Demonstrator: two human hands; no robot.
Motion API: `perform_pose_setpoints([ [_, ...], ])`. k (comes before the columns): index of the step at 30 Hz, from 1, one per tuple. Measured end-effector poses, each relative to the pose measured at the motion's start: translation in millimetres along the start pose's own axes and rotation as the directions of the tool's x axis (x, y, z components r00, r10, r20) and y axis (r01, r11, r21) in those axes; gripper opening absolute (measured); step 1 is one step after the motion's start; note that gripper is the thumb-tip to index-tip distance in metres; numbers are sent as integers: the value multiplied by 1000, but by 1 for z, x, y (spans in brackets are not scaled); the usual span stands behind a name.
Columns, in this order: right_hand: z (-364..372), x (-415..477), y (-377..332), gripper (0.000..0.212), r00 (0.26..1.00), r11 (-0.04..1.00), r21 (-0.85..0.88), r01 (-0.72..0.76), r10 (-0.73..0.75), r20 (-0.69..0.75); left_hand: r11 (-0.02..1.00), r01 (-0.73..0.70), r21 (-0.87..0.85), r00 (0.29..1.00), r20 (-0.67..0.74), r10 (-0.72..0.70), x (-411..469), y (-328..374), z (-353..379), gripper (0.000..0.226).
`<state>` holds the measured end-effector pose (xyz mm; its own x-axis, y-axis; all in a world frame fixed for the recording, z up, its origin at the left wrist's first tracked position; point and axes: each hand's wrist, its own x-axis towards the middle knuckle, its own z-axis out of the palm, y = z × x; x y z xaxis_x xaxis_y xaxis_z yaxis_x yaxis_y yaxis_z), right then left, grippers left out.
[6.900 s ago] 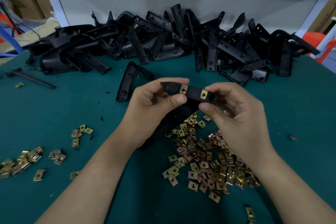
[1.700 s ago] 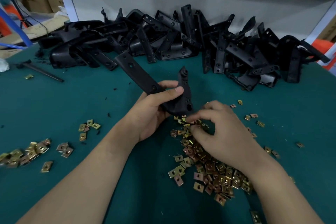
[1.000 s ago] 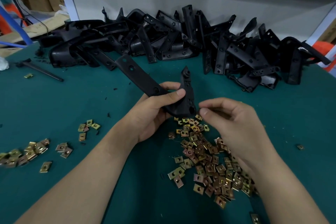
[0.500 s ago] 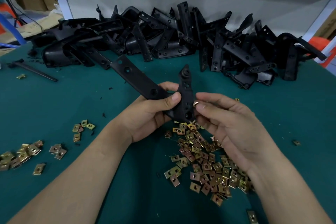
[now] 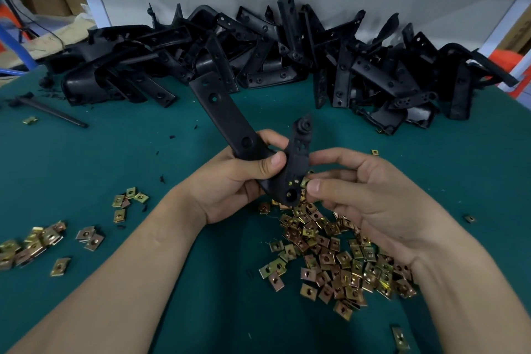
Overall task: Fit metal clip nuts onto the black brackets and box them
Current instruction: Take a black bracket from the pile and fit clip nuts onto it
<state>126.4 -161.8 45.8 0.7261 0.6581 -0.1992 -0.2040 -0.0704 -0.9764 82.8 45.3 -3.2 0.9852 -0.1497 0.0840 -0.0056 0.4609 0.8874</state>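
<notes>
Black plastic forms the bracket (image 5: 227, 118) now in work, which is held clear of the green table (image 5: 115, 152), above the near pile of clip nuts (image 5: 339, 259). The left hand (image 5: 230, 178) grips the bracket at its bend, thumb laid across the front face. The right hand (image 5: 373, 198) pinches one clip nut (image 5: 304, 182) between thumb and forefinger, against the right edge of the short arm, just above the bend. Whether this nut is fully seated cannot be told. The bracket is V-shaped, with the bend lowest and nearest the person. Its long arm runs up and to the left, away from the person, toward the heap of brackets (image 5: 287, 52). Its short arm stands nearly upright, tip pointing toward the same heap. Progress is judged early. The heap at the back of the table shows no fitted nuts, many loose nuts remain, and no box is in view, so boxing is not yet shown.
</notes>
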Motion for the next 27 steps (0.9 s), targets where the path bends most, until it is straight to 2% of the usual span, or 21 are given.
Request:
perform_pose_setpoints([
  [9, 0, -1, -1, 35, 995, 997, -72, -21, 28, 94, 997, 48, -66, 999, 22, -47, -1, -1, 1, 33],
  [16, 1, 0, 2, 28, 996, 998, -63, 4, 2, 91, 998, 12, -64, 1000, 13, -11, -1, -1, 3, 25],
  [20, 1, 3, 7, 33, 999, 997, 72, 26, -30, 43, 997, 12, -73, 998, -58, -16, 1, -3, 2, 34],
  [23, 1, 6, 10, 38, 1000, 979, 203, 1, -5, 21, 997, -15, -72, 999, -51, 12, 1, -2, 2, 19],
  [27, 2, 9, 15, 53, 999, 973, 229, -18, 27, -34, 999, -20, -46, 997, -79, 16, 1, -2, 2, 12],
])
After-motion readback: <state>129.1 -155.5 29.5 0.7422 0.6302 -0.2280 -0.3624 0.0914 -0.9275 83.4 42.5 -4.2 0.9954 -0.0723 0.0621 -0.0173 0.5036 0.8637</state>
